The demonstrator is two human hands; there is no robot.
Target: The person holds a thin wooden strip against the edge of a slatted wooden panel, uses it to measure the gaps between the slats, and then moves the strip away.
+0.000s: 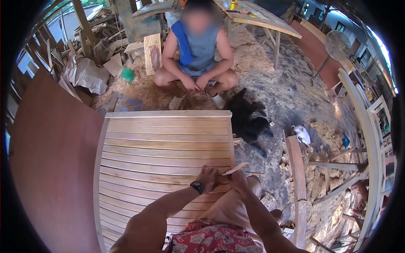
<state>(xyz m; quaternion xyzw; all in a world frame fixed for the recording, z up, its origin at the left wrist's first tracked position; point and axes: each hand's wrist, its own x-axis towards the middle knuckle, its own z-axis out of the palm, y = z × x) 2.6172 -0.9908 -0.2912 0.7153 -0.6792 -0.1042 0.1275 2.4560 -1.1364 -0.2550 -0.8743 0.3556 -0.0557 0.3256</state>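
Note:
A slatted wooden panel (164,145) with a pale frame lies in front of me, its slats running left to right. My left hand (206,179), with a dark watch at the wrist, rests on the slats near the panel's right edge. Its fingers are curled in, and what they hold, if anything, is hidden. Just to the right, my right hand (239,182) is closed at the panel's edge. A thin, pale, pointed strip of wood (234,169) sticks out above its fingers. A small brownish piece (222,179) shows between the two hands, partly covered.
Another person (197,50) squats beyond the panel, hands together. A black dog (249,118) lies by the panel's far right corner, and a white animal (301,135) farther right. A brown board (55,164) stands at left; a timber beam (297,181) lies at right.

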